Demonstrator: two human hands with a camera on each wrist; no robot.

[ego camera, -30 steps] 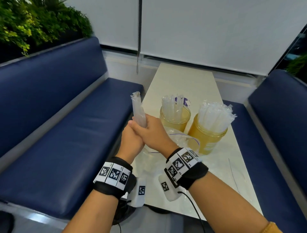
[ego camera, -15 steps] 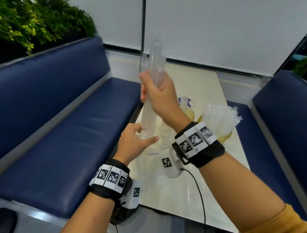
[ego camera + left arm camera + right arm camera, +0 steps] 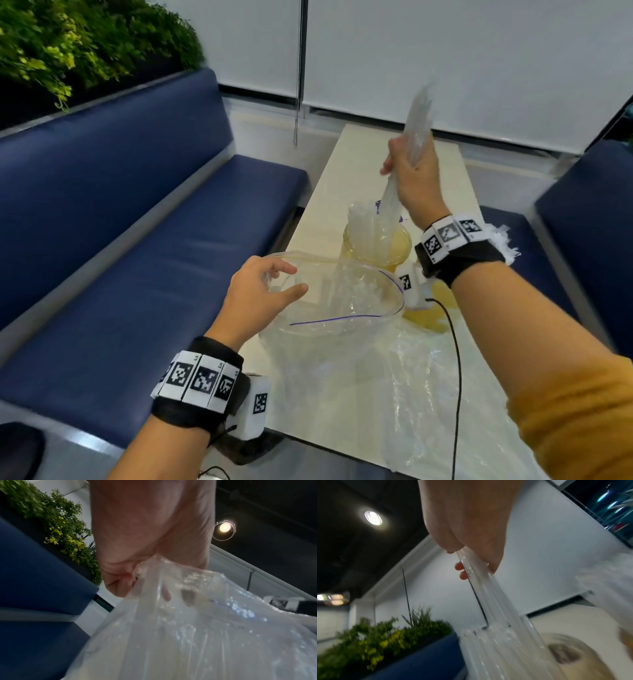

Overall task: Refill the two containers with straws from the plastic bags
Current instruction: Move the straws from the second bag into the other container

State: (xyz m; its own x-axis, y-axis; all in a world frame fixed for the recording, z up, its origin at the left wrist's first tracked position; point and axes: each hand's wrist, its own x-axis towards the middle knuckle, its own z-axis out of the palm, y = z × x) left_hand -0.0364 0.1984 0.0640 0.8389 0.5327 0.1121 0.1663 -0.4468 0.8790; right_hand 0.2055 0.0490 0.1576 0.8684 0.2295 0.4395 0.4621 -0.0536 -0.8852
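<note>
My right hand (image 3: pixel 409 171) grips a bundle of clear wrapped straws (image 3: pixel 411 137) above the left amber container (image 3: pixel 376 245), and the bundle's lower ends reach into its mouth among the straws standing there. In the right wrist view the straws (image 3: pixel 488 595) run down from my fingers to the container (image 3: pixel 573 660). My left hand (image 3: pixel 263 291) pinches the rim of an open clear plastic bag (image 3: pixel 339 301) near the table's left edge; the left wrist view shows the fingers (image 3: pixel 120 582) curled on the bag (image 3: pixel 188 635). The second amber container (image 3: pixel 428 311) is mostly hidden behind my right wrist.
A cream table (image 3: pixel 359 164) runs away from me between two blue benches, one at the left (image 3: pixel 137 257) and one at the right (image 3: pixel 589 222). A flat clear bag (image 3: pixel 428 394) lies on the near table. Green plants (image 3: pixel 85 44) top the left bench back.
My right hand drew the straw bundle up out of the bag and carried it right to the left container. My left hand let go of the bundle and now holds the bag's rim.
</note>
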